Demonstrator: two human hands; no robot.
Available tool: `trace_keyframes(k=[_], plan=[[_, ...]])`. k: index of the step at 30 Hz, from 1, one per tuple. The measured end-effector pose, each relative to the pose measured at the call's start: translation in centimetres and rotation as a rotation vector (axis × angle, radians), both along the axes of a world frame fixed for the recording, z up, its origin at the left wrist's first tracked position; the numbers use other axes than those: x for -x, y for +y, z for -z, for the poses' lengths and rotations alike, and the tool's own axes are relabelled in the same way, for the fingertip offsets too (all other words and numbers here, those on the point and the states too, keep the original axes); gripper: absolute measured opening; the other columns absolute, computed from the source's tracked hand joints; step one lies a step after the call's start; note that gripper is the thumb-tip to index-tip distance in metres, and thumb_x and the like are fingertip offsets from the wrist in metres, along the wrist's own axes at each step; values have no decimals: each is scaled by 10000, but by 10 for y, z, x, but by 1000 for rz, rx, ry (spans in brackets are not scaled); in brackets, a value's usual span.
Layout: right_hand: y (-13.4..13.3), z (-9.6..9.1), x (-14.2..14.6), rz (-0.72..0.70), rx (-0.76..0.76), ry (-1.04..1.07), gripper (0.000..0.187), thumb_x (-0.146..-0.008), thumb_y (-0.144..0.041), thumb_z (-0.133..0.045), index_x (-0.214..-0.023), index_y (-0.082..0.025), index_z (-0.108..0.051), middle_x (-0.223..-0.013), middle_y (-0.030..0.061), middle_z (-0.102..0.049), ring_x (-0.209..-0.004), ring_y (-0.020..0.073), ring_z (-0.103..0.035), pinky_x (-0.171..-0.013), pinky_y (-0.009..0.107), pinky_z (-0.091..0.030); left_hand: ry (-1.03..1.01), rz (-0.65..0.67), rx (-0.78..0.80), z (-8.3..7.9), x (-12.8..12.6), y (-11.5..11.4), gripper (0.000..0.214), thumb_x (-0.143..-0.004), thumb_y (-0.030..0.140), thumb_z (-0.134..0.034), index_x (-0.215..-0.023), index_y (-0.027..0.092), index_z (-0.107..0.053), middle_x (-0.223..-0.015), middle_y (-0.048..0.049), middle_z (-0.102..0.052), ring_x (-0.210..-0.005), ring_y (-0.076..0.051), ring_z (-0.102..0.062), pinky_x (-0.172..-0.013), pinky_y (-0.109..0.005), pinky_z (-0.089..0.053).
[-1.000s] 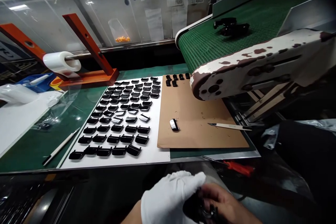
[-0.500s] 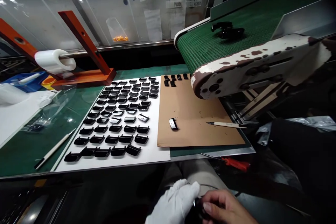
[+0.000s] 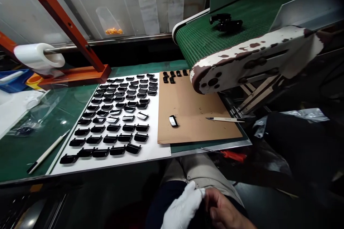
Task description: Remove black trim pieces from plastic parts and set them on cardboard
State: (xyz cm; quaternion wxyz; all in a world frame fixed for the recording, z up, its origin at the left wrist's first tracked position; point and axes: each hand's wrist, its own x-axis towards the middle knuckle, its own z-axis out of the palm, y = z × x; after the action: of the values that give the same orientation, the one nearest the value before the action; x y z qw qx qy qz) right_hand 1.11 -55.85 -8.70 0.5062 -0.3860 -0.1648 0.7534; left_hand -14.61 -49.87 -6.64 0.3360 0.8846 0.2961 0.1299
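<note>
Gloved left hand (image 3: 182,209) and bare right hand (image 3: 223,212) meet low in the head view, above the person's khaki trouser leg (image 3: 200,171), fingers curled toward each other. A dark shape (image 3: 202,205) sits between them, mostly hidden, so whether the fingers clench it and which way its long axis runs cannot be told; neither hand looks clearly nearer to it. Beyond the bench edge lie a white board (image 3: 158,154) with rows of glossy black plastic pieces (image 3: 113,128), a brown card sheet (image 3: 199,128) bearing one black-and-silver piece (image 3: 173,121) and a craft knife (image 3: 224,119), and a green conveyor belt (image 3: 215,43).
</note>
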Motion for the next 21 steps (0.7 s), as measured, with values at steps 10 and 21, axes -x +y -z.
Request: trace_keyframes(k=[10,21], plan=[[7,-35,-23,6,146,-671,293,-736,-464,-640,-713,-177,-586,-528,4,-595,-453,108,-474,-457,228,-291,-7,154,-269,14,-11,39,672,-648,306,-775,-1261,208,-520,-1154,-75,-681,-1118,-325,-599,-832,-333,-583],[-16,-83,-32,-177,261,-1327,223,-853,-340,-430,-707,-220,-548,-542,9,-648,-511,164,-594,-533,269,-421,174,257,-495,24,-65,18,419,-749,45,-519,-1145,99,-644,-1083,-152,-698,-1019,-279,-653,-977,-405,-490]])
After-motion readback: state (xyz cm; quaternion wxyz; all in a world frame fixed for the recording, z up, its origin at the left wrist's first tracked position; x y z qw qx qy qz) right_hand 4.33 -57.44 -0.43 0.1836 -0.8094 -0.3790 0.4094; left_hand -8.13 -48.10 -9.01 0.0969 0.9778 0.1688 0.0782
